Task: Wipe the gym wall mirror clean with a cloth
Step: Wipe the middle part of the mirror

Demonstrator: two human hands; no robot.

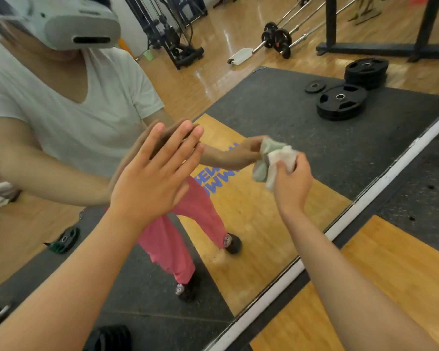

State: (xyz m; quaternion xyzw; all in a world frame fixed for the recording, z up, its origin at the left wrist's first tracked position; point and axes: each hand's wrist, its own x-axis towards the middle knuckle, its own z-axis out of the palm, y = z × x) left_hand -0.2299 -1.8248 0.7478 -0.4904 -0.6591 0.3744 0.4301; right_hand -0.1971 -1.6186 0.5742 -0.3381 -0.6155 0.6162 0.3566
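Observation:
The wall mirror [276,117] fills most of the head view, and its white lower frame [340,224] runs diagonally from upper right to lower left. My left hand [152,178] lies flat against the glass with fingers spread, meeting its own reflection. My right hand [292,181] grips a crumpled white cloth [280,160] and presses it against the mirror to the right of my left hand. The cloth's reflection touches it on the glass.
The mirror reflects a person in a white shirt and pink trousers, stacked black weight plates [342,102], barbells [279,39] and a rack base. Real wooden floor and black rubber matting [426,198] lie below the frame at right.

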